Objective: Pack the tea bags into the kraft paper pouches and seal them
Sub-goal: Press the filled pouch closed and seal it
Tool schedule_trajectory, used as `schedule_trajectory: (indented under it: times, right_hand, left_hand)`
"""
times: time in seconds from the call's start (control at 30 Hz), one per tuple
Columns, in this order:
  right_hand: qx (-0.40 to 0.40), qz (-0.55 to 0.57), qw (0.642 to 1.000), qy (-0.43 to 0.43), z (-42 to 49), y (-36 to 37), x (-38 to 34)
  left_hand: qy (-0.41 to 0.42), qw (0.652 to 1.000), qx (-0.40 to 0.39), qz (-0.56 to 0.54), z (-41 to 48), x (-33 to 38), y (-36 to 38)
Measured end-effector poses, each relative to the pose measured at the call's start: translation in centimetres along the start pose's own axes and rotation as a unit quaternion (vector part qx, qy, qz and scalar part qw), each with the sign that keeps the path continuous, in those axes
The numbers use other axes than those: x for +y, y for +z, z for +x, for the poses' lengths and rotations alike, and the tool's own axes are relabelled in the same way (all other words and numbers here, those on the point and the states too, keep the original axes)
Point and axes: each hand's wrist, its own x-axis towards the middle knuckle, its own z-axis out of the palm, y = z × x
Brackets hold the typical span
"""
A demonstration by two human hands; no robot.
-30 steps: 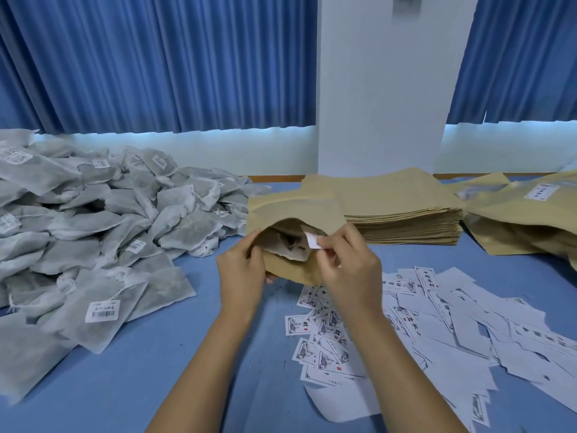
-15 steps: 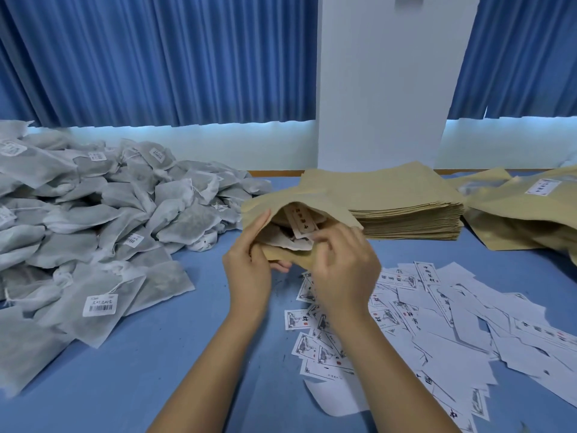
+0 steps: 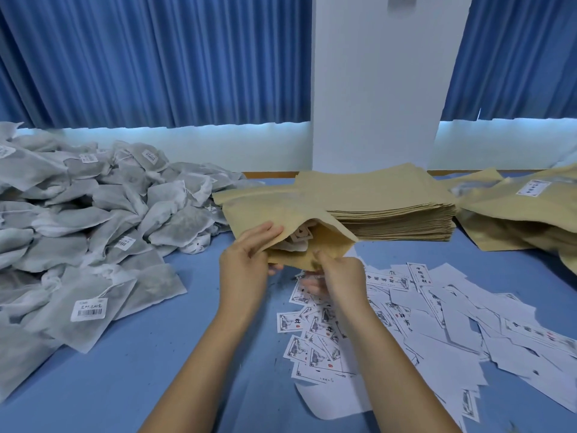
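We hold 1 kraft pouch [image 3: 281, 207] over blue table [image 3: 125, 370] — left hand [image 3: 246, 264] gripping upper mouth flap, right hand [image 3: 338, 279] pinching lower edge. Tea bag [image 3: 295, 245] sits inside open mouth. Tea bag pile [image 3: 93, 214] lies left, pouch stack [image 3: 390, 207] just behind, labels [image 3: 437, 307] right.

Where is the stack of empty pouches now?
In the head view, the stack lies at centre right on the table, behind the held pouch, between the tea bag pile on its left and the filled pouches on its right.
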Motion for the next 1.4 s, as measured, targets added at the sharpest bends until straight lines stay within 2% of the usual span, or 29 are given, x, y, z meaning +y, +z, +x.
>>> schedule_trajectory:
  times: [0.07,0.1,0.17,0.2,0.23,0.27,0.3,0.33,0.37,0.47,0.57,0.67,0.73,0.8,0.83,0.87,0.9,0.97,1.0,1.03,1.07,1.13,1.2,1.3,1.4]
  right_hand:
    - [0.032,0.079,0.996,-0.003,0.0,-0.2,0.1]
    - [0.049,0.095,0.994,-0.007,0.0,-0.3,0.1]
    - [0.052,0.104,0.993,0.001,0.1,-0.4,0.1]
    - [0.035,0.103,0.994,0.011,0.1,-0.3,0.0]
    - [0.010,0.093,0.995,0.018,0.0,-0.1,0.0]
    - [-0.016,0.074,0.997,0.017,-0.1,0.2,0.1]
    - [-0.037,0.054,0.998,0.011,-0.3,0.5,0.1]
    - [-0.046,0.044,0.998,0.002,-0.4,0.7,0.2]
    - [-0.043,0.045,0.998,-0.006,-0.5,0.9,0.2]
    - [-0.018,0.091,0.995,-0.020,-0.5,1.1,0.3]
    - [-0.035,0.136,0.990,-0.017,-0.7,1.2,0.2]
    - [-0.068,0.208,0.976,-0.011,-0.8,1.2,-0.3]
    - [-0.041,0.230,0.972,0.000,-0.3,1.0,-0.3]
    - [0.024,0.176,0.984,-0.008,0.4,0.3,-0.3]
    - [0.046,0.149,0.988,-0.008,0.6,-0.2,-0.3]
    - [0.059,0.130,0.990,-0.005,0.9,-0.7,-0.3]
    - [0.059,0.134,0.989,0.000,1.0,-1.1,-0.4]
    - [0.046,0.171,0.984,0.001,1.0,-1.4,-0.5]
    - [0.037,0.189,0.981,-0.002,0.9,-1.4,-0.6]
    - [0.024,0.210,0.977,0.000,0.8,-1.2,-0.6]
    - [0.009,0.236,0.972,0.007,0.7,-1.0,-0.6]
    - [-0.027,0.305,0.952,0.025,0.5,-0.7,-0.7]
    - [-0.062,0.355,0.932,0.039,0.5,-0.7,-0.9]
    - [-0.102,0.333,0.937,0.032,0.7,-1.2,-0.8]
    - [-0.052,0.269,0.962,0.016,1.0,-1.8,-0.6]
  left_hand:
    - [0.037,0.984,0.026,0.170,-0.3,0.1,-0.3]
    - [0.042,0.955,0.055,0.288,-0.5,0.2,-0.5]
    - [0.057,0.848,0.095,0.518,-0.8,0.6,-0.5]
    - [0.061,0.807,0.098,0.580,-0.6,0.6,-0.2]
    - [0.082,0.787,0.103,0.603,-0.4,0.7,0.2]
    - [0.118,0.795,0.099,0.587,-0.1,0.8,0.7]
    - [0.153,0.821,0.088,0.543,0.2,1.0,1.1]
    - [0.171,0.848,0.060,0.498,0.6,0.8,1.5]
    - [0.175,0.861,0.012,0.477,0.9,0.6,1.9]
    - [0.176,0.857,-0.112,0.472,0.9,-1.6,2.3]
    - [0.155,0.894,-0.149,0.394,0.5,-2.7,2.1]
    - [0.191,0.874,-0.131,0.426,0.1,-2.8,1.8]
    - [0.238,0.853,-0.119,0.450,-0.6,-2.0,2.1]
    - [0.298,0.855,-0.134,0.404,-2.2,-0.9,3.3]
    - [0.291,0.877,-0.139,0.357,-3.2,-0.5,4.0]
    - [0.243,0.906,-0.136,0.319,-4.2,0.0,4.6]
    - [0.146,0.930,-0.140,0.306,-5.0,0.3,5.0]
    - [-0.104,0.937,-0.200,0.268,-5.1,0.5,5.2]
    - [-0.221,0.930,-0.235,0.174,-4.6,0.5,5.0]
    - [-0.298,0.925,-0.233,0.038,-4.0,0.4,4.7]
    - [-0.328,0.921,-0.185,-0.103,-3.5,0.3,4.5]
    - [-0.313,0.891,-0.029,-0.329,-2.5,-0.2,4.0]
    - [-0.261,0.868,0.068,-0.416,-1.7,-0.9,3.3]
    - [-0.209,0.863,0.086,-0.451,-0.6,-2.0,2.5]
    - [-0.210,0.867,0.078,-0.446,0.0,-2.6,2.2]
